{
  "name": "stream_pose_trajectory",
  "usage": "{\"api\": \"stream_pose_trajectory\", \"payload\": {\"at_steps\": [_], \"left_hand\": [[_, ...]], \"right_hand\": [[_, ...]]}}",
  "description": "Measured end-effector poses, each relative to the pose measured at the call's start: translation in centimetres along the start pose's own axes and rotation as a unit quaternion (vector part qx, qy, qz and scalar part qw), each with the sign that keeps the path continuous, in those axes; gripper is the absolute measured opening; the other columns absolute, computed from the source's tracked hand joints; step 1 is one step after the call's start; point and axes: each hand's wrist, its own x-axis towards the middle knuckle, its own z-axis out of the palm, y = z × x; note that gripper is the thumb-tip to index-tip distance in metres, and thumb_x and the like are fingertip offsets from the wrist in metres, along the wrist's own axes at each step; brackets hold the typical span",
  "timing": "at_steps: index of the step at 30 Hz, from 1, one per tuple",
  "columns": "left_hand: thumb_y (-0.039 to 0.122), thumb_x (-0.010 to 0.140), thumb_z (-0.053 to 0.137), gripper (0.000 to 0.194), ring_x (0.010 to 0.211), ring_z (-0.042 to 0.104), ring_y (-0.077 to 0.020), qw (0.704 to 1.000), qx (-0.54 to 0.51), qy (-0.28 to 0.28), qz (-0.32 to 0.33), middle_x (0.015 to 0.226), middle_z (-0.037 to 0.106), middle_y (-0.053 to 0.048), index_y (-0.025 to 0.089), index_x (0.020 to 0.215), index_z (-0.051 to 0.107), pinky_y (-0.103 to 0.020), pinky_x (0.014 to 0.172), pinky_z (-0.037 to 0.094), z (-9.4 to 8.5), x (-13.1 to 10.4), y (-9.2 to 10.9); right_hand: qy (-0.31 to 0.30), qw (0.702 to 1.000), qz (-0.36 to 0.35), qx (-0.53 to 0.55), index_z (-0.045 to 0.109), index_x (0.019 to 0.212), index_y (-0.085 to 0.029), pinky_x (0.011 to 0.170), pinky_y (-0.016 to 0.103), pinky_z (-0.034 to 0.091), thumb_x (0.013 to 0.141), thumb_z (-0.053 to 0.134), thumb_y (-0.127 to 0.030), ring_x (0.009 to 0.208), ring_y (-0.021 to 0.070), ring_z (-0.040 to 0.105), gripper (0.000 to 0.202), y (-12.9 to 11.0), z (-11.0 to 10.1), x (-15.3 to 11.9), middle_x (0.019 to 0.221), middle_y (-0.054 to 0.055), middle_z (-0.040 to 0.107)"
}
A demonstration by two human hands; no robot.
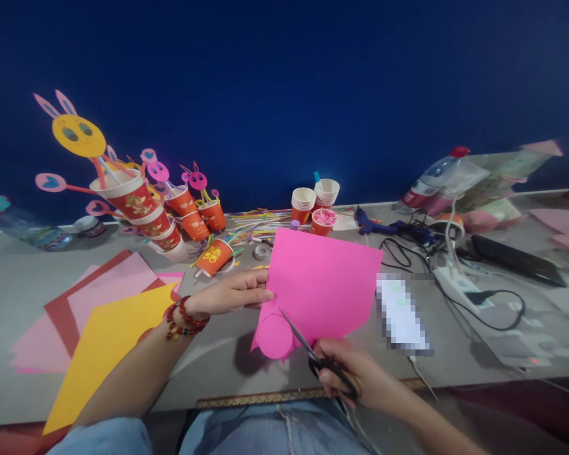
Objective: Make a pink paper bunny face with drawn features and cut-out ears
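Note:
My left hand (241, 291) pinches the left edge of a bright pink sheet of paper (325, 278), thumb on top and fingers behind. Black-handled scissors (334, 373) are in my right hand (348, 366), its fingers wrapped round the loops. Their blades point up and left, lying at the sheet's lower part beside a drawn or cut circle (275, 337). Around that circle the paper's edge is cut into jagged points. The sheet is held up above the grey table.
Pink, red and yellow paper sheets (109, 322) lie at left. Behind stand paper cups with bunny figures (133, 196), pipe cleaners (256, 221) and stacked cups (303, 203). At right are a phone (403, 313), glue guns (398, 227), a power strip (462, 287) and cables.

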Motion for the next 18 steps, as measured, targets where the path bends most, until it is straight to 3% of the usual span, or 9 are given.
{"api": "stream_pose_trajectory", "payload": {"at_steps": [13, 15, 18], "left_hand": [[0.043, 0.096, 0.059, 0.034, 0.075, 0.045, -0.0119, 0.998, 0.057, -0.03, -0.005, 0.093, 0.055, -0.002, 0.02, 0.12, 0.061, -0.022, 0.066, 0.039, -0.5, 0.3, 0.6], [0.047, 0.097, 0.057, 0.036, 0.072, 0.045, -0.0119, 0.996, 0.08, 0.016, 0.025, 0.09, 0.056, -0.001, 0.02, 0.12, 0.061, -0.023, 0.065, 0.04, -0.2, 0.4, 0.5], [0.053, 0.099, 0.049, 0.041, 0.077, 0.051, -0.0156, 0.975, 0.136, 0.147, 0.095, 0.094, 0.06, -0.004, 0.019, 0.12, 0.059, -0.028, 0.072, 0.045, 1.1, 0.1, 0.0]], "right_hand": [[0.016, 0.996, -0.035, -0.076, 0.042, 0.071, -0.022, 0.045, 0.021, 0.024, 0.083, 0.053, -0.078, 0.048, 0.0089, 0.036, 0.058, 0.4, 0.1, 0.4, 0.058, -0.006, 0.044], [0.047, 0.992, -0.056, -0.099, 0.041, 0.069, -0.022, 0.047, 0.022, 0.023, 0.085, 0.052, -0.077, 0.052, 0.0098, 0.033, 0.058, 0.8, 0.1, 0.5, 0.058, -0.006, 0.039], [0.09, 0.986, -0.072, -0.118, 0.041, 0.069, -0.023, 0.049, 0.023, 0.022, 0.086, 0.051, -0.077, 0.055, 0.0112, 0.032, 0.058, 1.4, 0.1, 0.8, 0.06, -0.006, 0.036]]}}
